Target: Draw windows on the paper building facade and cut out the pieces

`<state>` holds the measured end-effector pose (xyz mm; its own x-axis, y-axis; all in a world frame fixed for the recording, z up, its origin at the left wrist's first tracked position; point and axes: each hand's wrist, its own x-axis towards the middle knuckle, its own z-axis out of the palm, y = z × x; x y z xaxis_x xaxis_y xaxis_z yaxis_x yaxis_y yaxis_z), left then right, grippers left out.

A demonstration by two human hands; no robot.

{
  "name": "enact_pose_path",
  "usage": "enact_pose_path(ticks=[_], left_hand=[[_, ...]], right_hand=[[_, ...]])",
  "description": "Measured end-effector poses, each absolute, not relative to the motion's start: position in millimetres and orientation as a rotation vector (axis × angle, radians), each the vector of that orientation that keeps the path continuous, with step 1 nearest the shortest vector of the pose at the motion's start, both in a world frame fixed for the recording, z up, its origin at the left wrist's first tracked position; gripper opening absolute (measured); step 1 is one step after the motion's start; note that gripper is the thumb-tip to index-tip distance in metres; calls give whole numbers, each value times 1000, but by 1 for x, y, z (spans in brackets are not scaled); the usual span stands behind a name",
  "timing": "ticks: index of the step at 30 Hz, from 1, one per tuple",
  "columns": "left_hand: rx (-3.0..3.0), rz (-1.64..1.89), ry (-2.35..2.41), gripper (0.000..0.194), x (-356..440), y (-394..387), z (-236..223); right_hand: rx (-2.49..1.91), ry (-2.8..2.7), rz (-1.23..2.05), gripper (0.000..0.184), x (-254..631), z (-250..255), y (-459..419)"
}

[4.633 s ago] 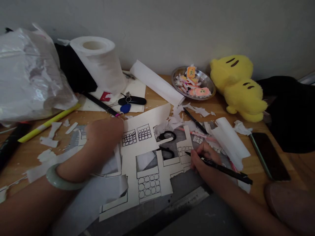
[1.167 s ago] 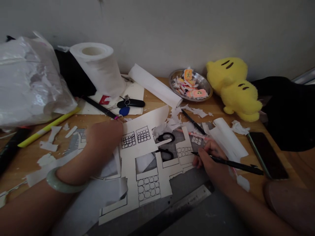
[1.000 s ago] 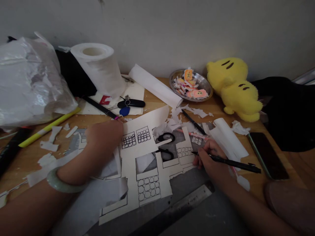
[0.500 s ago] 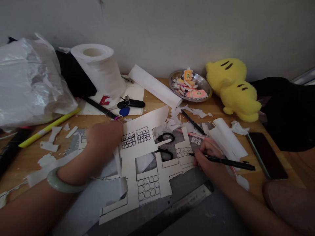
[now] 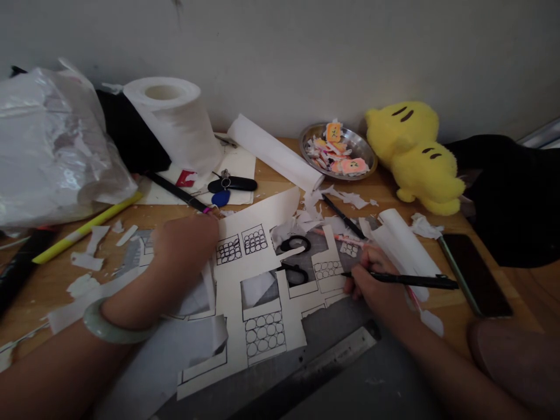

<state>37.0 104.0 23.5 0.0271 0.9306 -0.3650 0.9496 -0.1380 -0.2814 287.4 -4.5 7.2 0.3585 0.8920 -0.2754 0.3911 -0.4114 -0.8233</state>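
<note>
A cut-out sheet of white paper [image 5: 262,294] with black-drawn rectangles and grids of circles lies before me, several openings cut through it. My left hand [image 5: 186,245], curled with its fingertips mostly hidden, grips the sheet's left side. Between the fingers of my right hand [image 5: 370,274] is a black pen [image 5: 413,280], its tip at the sheet's right part beside a circle grid. Black-handled scissors [image 5: 295,273] show through an opening in the paper. A metal ruler [image 5: 326,364] rests on the grey cutting mat [image 5: 341,315] below the sheet.
Paper scraps litter the wooden table [image 5: 280,192]. Along the wall stand a plastic bag [image 5: 56,146], tissue roll [image 5: 175,128], metal bowl [image 5: 370,169] of colourful cutouts and yellow plush toys [image 5: 415,151]. A phone [image 5: 476,277] lies at right; keys [image 5: 231,185] lie behind the sheet.
The pen in my right hand has tilted closer to level, its tip shifting slightly right. My left hand and the sheet stay nearly still.
</note>
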Motion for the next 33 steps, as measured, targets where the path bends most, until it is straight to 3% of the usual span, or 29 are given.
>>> enact_pose_path(ticks=[22,33], left_hand=[[2251,-750,1994,32,35,104,22],[2203,-738,2006,35,37,105,25]], right_hand=[[-1892,-1112,992,26,288,7,-4],[-1935,-1547,1006,22,279,2,-17]])
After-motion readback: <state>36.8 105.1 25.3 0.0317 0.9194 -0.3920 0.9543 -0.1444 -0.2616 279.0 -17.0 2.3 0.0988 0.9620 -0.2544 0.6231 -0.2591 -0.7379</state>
